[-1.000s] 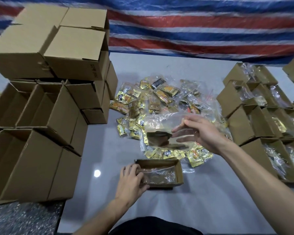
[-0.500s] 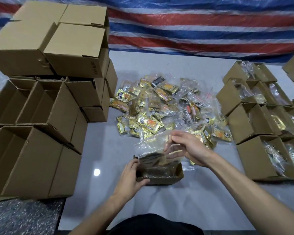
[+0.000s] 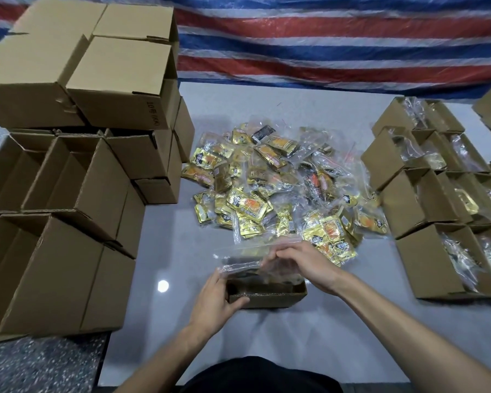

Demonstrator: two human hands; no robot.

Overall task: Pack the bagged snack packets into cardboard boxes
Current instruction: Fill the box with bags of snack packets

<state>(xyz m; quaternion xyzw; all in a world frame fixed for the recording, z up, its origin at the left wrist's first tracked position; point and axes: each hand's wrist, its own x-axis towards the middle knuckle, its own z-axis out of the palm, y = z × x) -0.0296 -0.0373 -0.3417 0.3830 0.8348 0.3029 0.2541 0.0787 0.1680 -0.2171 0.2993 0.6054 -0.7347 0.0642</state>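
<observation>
2 hands (image 3: 214, 297) (image 3: 309, 265), 1 packet pile (image 3: 267, 191)

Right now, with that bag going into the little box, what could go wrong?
1. The clear bag rises well above the rim of the small box. If it is pushed in crumpled, it may spring back out.
2. Only the left hand holds the box. A hard push from the right hand, which holds the bag, could tip or slide it.
3. The pile of packets lies just behind, so the bag's edge might drag some along.

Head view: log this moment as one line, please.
left hand grips small box | right hand holds clear bag over box | bag partly in, top out | packet pile behind box
</observation>
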